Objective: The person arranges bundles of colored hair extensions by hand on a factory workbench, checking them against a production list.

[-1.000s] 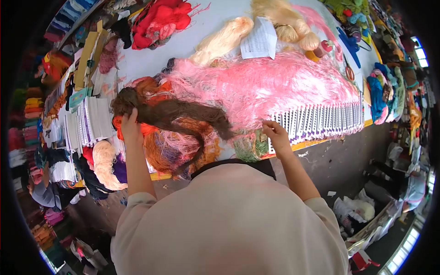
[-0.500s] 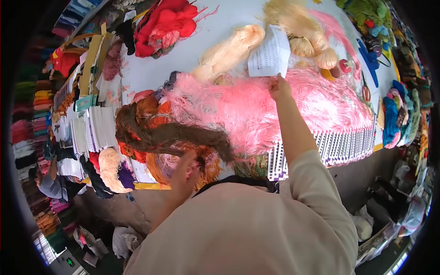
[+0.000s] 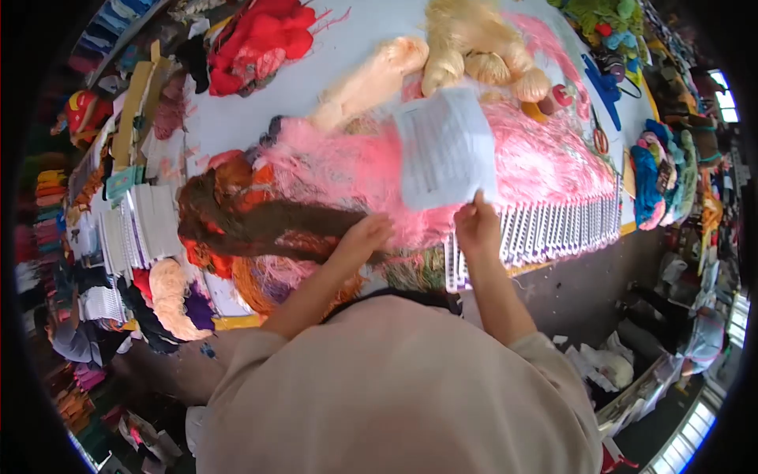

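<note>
My right hand (image 3: 478,225) pinches the lower right corner of a printed white sheet (image 3: 446,150), which is held over the pink yarn (image 3: 537,154). My left hand (image 3: 369,237) is at the right end of a dark brown skein (image 3: 292,225), left of the sheet's lower edge; whether its fingers grip anything is unclear. Below the pink yarn, a row of white punched cards (image 3: 545,229) lies along the table's front edge. A peach skein (image 3: 375,79) and cream skeins (image 3: 482,47) lie beyond the sheet.
Red yarn (image 3: 264,39) lies at the back left. White booklets (image 3: 142,225) and a peach skein (image 3: 174,296) are at the left edge. Scissors (image 3: 600,141) and blue skeins (image 3: 649,174) are on the right. People are at the far left and far right.
My right hand has drawn the sheet toward me from beside the cream skeins. My left hand has moved forward and right, toward the brown skein's end. The view has shifted slightly.
</note>
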The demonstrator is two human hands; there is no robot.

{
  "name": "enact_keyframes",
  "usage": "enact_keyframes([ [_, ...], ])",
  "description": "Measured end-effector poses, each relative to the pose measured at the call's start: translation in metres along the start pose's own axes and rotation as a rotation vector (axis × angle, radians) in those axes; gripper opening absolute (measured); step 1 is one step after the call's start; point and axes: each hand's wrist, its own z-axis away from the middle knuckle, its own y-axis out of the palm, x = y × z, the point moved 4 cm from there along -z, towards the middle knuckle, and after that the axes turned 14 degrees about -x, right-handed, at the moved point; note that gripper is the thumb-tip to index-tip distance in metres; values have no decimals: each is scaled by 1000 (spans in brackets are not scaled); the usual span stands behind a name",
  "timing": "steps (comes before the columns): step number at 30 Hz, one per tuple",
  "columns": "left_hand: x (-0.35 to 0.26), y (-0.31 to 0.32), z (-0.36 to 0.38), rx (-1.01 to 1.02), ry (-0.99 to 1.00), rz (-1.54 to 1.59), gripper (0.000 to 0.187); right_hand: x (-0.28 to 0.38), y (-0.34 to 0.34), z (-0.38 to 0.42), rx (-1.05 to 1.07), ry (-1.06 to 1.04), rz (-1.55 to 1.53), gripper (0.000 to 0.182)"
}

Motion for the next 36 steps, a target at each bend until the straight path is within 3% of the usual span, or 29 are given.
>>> enact_keyframes([
  [3,33,29,0,66,-181,326,37,-29,-87,55,-145,-189,336,13],
  [6,46,36,13,3,-244,392,32,-36,-146,80,-294,-190,607,16],
  [8,76,26,14,-81,-449,614,31,-35,-173,80,-313,-185,634,16],
  [9,89,13,15,6,-556,415,30,-35,-181,83,-323,-179,660,16],
  [10,102,10,16,7,-558,411,30,-35,-186,84,-305,-123,718,13],
  [12,112,9,20,35,-349,270,27,-38,-192,85,-305,-115,757,15],
  [16,116,8,29,-40,-349,173,23,-38,-187,97,-293,-146,948,19],
  [19,127,-3,20,-139,-264,136,21,-20,-184,98,-356,-215,903,20],
  [20,128,-10,17,-159,-246,106,20,-11,-189,90,-322,-120,756,16],
  [22,131,-20,11,-180,-224,79,20,8,-162,94,-264,47,374,14],
  [26,129,-24,15,-84,-242,35,21,40,-51,123,282,173,63,22],
  [27,124,-21,17,-61,-238,53,21,43,-21,137,388,177,79,25],
  [31,127,-16,19,-10,-248,95,22,38,60,161,468,68,184,25],
  [36,117,-18,30,-28,-305,171,25,10,111,162,516,57,375,28],
])
